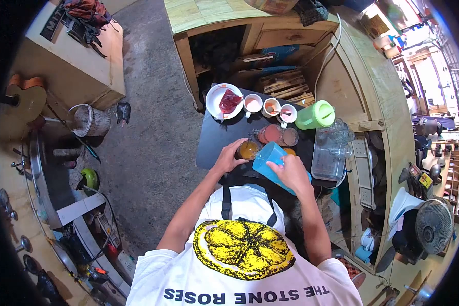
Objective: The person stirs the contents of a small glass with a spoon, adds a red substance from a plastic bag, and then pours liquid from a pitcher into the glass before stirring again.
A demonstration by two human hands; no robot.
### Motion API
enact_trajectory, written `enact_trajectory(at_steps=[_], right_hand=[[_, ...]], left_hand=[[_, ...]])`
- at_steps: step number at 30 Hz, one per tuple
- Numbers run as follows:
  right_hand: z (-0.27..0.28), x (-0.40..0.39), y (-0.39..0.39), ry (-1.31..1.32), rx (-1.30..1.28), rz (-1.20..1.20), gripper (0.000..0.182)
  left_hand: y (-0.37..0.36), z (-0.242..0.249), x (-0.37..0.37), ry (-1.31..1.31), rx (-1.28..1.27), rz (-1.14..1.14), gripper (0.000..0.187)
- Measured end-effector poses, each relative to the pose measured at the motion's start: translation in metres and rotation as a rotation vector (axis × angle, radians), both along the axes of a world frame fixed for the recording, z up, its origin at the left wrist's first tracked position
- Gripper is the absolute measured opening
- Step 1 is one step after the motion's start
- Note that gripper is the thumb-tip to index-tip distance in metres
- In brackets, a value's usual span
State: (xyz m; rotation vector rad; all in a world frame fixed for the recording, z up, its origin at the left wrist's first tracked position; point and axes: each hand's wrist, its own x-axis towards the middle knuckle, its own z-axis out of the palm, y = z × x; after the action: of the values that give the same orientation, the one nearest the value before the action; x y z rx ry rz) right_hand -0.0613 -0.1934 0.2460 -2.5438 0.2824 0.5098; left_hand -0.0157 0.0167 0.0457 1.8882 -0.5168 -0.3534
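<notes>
On a dark table, my left hand [230, 157] is wrapped round a glass of orange-yellow liquid [248, 150]. My right hand [290, 172] grips a blue pitcher [270, 162], tilted with its mouth toward that glass. Whether liquid is flowing cannot be made out. Another yellow-orange glass [289, 151] is partly hidden behind the pitcher. Just beyond stand a glass of pinkish-red liquid [272, 133] and a glass of brownish-pink liquid [289, 136]. Farther back are a white bowl with a red bag [230, 102], several white cups [252, 103] and a green lidded pitcher [315, 116].
A clear tray [328, 166] with empty glasses stands at the table's right side. Behind the table is an open wooden cabinet [280, 38]. A wire basket [89, 121] and a green gas cylinder [89, 179] are at left, a fan [433, 226] at right.
</notes>
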Motion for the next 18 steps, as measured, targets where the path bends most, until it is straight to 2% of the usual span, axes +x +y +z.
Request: enact_trajectory(at_steps=[18], right_hand=[[0.0028,0.0058,0.0025,0.004,-0.043,0.021,0.05]], left_hand=[[0.0,-0.0007,0.0003,0.013,-0.003,0.008,0.082]])
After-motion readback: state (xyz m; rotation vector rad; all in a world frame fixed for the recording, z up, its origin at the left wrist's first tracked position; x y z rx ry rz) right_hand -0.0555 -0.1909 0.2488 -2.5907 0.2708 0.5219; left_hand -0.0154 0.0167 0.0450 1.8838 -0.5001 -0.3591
